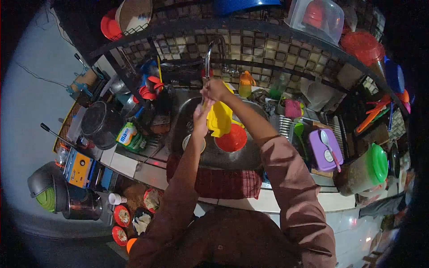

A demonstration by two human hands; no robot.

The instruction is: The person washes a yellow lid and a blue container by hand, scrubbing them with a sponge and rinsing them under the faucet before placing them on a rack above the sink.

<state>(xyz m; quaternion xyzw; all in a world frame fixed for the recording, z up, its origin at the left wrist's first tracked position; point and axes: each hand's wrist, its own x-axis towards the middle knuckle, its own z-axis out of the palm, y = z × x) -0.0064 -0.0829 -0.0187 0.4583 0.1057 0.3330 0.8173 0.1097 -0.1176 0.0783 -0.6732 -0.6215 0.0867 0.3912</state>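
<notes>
Both my hands are raised together over the sink (pixel 187 152), just below the curved metal tap (pixel 209 56). My left hand (pixel 201 120) is closed at the left edge of a yellow plastic container (pixel 220 117), which hangs tilted above the basin. Just above it, my right hand (pixel 216 90) is curled into a closed shape close to the left fingertips. What the right fingers hold, if anything, is hidden. Beneath the yellow container lies a red bowl (pixel 231 139). A pale round dish (pixel 200 144) sits partly behind my left forearm.
A green-and-white soap pouch (pixel 131 137) and a dark pot (pixel 102 125) stand left of the sink. To the right are a purple container (pixel 326 152) with a spoon (pixel 326 143), and a green-lidded jug (pixel 364 172). A dark red cloth (pixel 228 184) covers the front edge. A dark rack crosses overhead.
</notes>
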